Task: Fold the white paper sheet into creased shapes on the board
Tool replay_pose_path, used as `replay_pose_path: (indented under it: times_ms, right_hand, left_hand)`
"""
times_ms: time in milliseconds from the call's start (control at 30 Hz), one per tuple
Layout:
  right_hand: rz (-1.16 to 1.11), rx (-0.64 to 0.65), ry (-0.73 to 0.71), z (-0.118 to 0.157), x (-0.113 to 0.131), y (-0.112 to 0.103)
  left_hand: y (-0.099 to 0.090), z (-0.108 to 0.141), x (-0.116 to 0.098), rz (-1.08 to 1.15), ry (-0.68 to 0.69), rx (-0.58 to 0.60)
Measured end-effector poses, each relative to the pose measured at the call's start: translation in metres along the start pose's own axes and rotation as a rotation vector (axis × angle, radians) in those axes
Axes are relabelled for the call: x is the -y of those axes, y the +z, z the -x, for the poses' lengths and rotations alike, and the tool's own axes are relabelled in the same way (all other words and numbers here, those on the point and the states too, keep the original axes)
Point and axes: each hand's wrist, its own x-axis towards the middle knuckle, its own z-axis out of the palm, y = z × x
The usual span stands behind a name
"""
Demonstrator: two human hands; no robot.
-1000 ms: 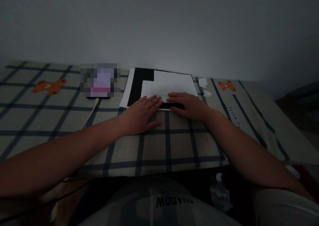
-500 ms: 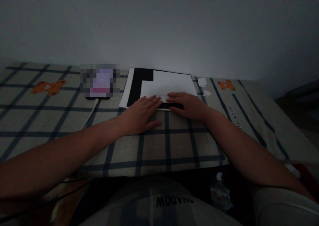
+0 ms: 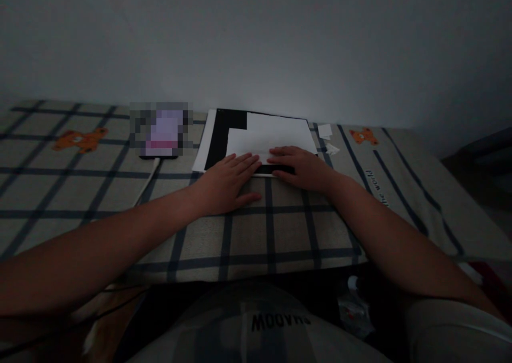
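Observation:
White paper [image 3: 276,131] lies on a flat black sheet or board [image 3: 226,119] with a white border, close to the wall. My left hand [image 3: 230,183] rests palm down at the near left edge, its fingertips on the paper and its thumb apart on the cloth. Across from it, my right hand [image 3: 302,168] lies flat at the near right edge, with fingers spread over the paper and the black part. Neither hand holds anything. The fingertips of the two hands are close but apart.
A checked cloth [image 3: 248,235] covers the table. Left of the board lies a phone [image 3: 164,134] with a white cable [image 3: 148,184]. Small white scraps [image 3: 325,131] lie to the right. A clear plastic bag [image 3: 354,312] is below the table's front edge.

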Motion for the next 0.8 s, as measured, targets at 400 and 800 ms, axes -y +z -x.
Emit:
replay_pose_path:
  times_ms: [400,800]
  right_hand:
    - [0.008,0.001,-0.002,-0.0003,-0.0015,0.0012]
    - [-0.019,-0.010,-0.030,0.0016,-0.0028,-0.0008]
  left_hand:
    - [0.0038,0.0012,-0.0003,-0.005,-0.001,-0.013]
    - [0.0041,0.0005,0.0002,0.004,-0.006,0.000]
